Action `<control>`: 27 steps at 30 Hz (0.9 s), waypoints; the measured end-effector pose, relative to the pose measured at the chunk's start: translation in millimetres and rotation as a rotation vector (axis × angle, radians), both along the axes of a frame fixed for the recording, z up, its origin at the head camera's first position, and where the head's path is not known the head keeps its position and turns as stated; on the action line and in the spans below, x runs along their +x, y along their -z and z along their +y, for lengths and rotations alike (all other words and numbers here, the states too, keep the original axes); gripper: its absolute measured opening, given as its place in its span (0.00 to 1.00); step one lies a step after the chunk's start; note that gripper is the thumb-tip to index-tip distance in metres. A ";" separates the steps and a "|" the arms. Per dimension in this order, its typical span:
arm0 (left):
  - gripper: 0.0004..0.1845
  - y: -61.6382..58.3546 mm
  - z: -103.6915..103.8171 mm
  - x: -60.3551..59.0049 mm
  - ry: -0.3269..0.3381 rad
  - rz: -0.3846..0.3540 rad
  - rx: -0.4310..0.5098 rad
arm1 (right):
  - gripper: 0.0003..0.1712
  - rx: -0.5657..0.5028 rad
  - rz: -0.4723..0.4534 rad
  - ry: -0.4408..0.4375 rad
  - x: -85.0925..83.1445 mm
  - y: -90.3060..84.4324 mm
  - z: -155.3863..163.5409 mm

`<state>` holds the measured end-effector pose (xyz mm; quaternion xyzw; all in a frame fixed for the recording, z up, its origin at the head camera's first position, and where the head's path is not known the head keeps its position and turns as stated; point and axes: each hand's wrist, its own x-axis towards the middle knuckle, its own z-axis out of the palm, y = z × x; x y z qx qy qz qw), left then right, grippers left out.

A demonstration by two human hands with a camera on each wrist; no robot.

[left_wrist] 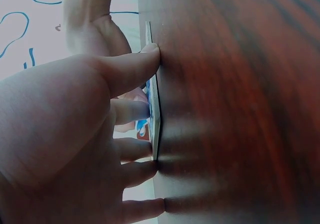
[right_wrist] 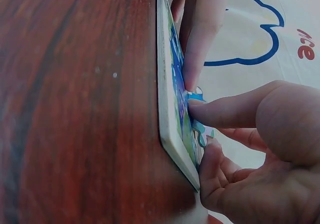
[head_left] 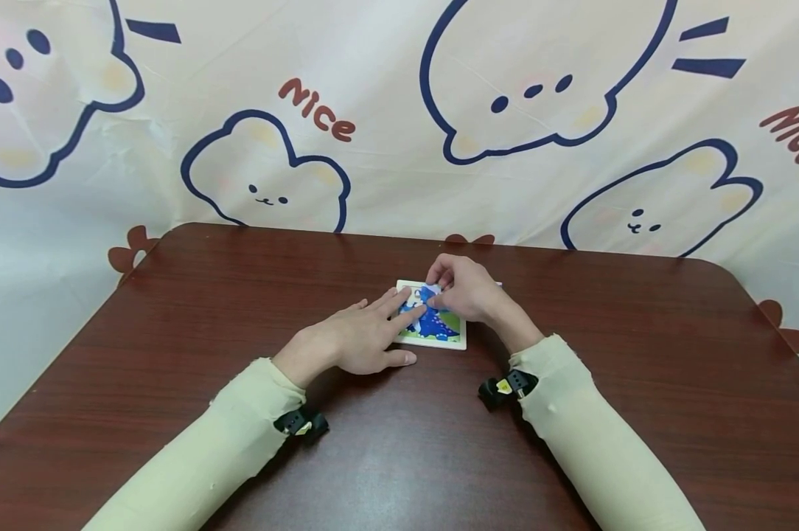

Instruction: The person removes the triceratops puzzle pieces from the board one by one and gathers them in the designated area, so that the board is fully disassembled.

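— Two hands on one little puzzle! Where is it?

— The puzzle board [head_left: 439, 333] lies flat in the middle of the brown worktop [head_left: 174, 354]. It shows a blue animal on green grass. The left hand [head_left: 360, 339] has its fingers straight and spread, pressing on the board's near side to keep it from sliding. The right hand [head_left: 466, 291] pinches a blue puzzle piece [right_wrist: 197, 118] between thumb and fingertip, right against the picture.

— How should the piece go in?

— I think it should be tipped flat, lined up with its hole, then pushed down softly. The other hand should hold the board steady.

— Any words to read?

— Only "Nice" [head_left: 316, 109] in red-brown letters on the bear curtain [head_left: 373, 184] behind, and again at the far right. I see no writing on the puzzle.
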<state>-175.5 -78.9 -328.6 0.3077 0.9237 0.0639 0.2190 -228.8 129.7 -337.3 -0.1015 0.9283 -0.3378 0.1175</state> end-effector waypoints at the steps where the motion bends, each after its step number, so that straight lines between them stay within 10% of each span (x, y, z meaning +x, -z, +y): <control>1: 0.44 0.0 0.0 0.1 0.000 0.000 -0.001 | 0.14 0.000 0.000 0.000 0.1 0.2 -0.1; 27: 0.44 -1.2 -0.8 0.7 0.004 -0.002 0.007 | 0.17 0.030 -0.037 -0.021 1.3 -3.5 1.4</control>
